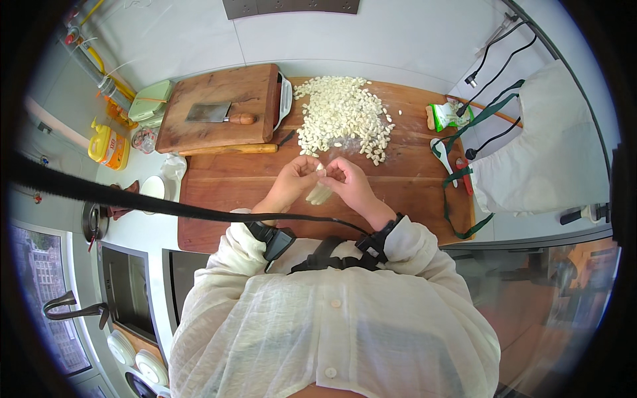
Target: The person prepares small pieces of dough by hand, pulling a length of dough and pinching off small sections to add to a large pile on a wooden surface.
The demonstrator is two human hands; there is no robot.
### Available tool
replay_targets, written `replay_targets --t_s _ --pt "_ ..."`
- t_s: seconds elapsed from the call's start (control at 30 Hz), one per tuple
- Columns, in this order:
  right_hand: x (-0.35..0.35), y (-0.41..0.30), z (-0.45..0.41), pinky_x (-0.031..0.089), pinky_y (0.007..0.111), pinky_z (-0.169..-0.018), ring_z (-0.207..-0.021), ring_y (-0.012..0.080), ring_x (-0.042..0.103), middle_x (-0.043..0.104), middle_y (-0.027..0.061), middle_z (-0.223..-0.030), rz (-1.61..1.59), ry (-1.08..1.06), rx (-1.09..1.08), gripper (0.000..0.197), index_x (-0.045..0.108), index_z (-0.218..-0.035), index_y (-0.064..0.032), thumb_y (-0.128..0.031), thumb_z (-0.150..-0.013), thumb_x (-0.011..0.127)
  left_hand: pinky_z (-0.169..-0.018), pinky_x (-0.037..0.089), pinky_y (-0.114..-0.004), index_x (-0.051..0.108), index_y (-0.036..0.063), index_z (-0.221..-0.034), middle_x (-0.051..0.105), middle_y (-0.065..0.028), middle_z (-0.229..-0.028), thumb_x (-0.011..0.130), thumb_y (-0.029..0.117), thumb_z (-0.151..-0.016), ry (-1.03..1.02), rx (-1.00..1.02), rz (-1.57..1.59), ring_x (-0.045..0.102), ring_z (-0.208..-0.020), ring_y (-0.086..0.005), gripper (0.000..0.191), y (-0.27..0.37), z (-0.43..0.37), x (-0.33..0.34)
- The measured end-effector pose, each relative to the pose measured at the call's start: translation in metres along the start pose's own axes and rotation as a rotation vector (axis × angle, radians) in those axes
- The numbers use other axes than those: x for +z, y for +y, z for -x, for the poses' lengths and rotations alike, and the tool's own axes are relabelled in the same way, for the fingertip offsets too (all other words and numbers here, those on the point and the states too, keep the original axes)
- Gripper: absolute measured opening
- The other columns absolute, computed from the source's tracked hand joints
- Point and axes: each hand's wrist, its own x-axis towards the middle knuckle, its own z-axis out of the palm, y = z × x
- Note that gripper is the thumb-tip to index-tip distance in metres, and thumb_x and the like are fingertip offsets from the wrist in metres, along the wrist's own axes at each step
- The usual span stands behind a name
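Observation:
Between my fingertips is a small pale piece of dough (320, 168). My left hand (291, 181) pinches it from the left, and my right hand (354, 185) meets it from the right with thumb and forefinger. Just below them, several pale dough strips (318, 195) lie side by side on the large wooden board (234, 189), partly covered by my fingers. Beyond my hands spreads a broad heap of small whitish dough pieces (343, 112), with some flour on the wood near its front edge.
At the left, a thick chopping board (174, 117) carries a cleaver (211, 112); a wooden rolling pin (229, 149) lies along its front. A white spoon (442, 154), a green-and-white packet (445, 117) and a cloth apron (542, 149) are at the right. A black strap (149, 204) crosses the view.

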Motion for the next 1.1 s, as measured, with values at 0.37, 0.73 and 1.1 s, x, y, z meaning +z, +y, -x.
replay_targets --t_s 0.37,0.73,1.1 --pt "-0.002 0.021 0.003 0.036 0.018 -0.051 -0.061 0.0022 0.044 0.049 -0.0016 -0.068 -0.122 -0.023 -0.029 0.009 0.048 -0.078 -0.0027 -0.005 -0.075 0.056 -0.056 0.037 -0.017 0.050 0.0046 -0.086 0.054 0.0012 -0.077 0.056 0.011 -0.081 -0.049 -0.009 0.063 0.048 -0.065 -0.0037 0.009 -0.014 0.002 0.001" --pt "-0.015 0.040 0.012 0.042 0.020 -0.057 -0.063 0.0073 0.050 0.051 0.0005 -0.070 -0.544 0.324 0.216 0.003 0.049 -0.078 -0.0047 -0.007 -0.079 0.049 -0.071 0.040 -0.019 0.051 0.0040 -0.088 0.055 -0.0002 -0.079 0.052 0.010 -0.083 0.247 0.161 0.192 0.051 -0.074 -0.0077 0.008 -0.024 0.004 -0.007" --pt "-0.056 0.102 0.049 0.046 0.024 -0.059 -0.065 0.0112 0.052 0.053 0.0037 -0.073 -0.818 0.571 0.357 0.006 0.048 -0.081 -0.0073 -0.013 -0.081 0.050 -0.066 0.041 -0.021 0.050 0.0045 -0.090 0.054 -0.0004 -0.081 0.049 0.010 -0.085 0.608 0.422 0.308 0.050 -0.070 -0.0074 0.007 0.009 0.014 -0.047"
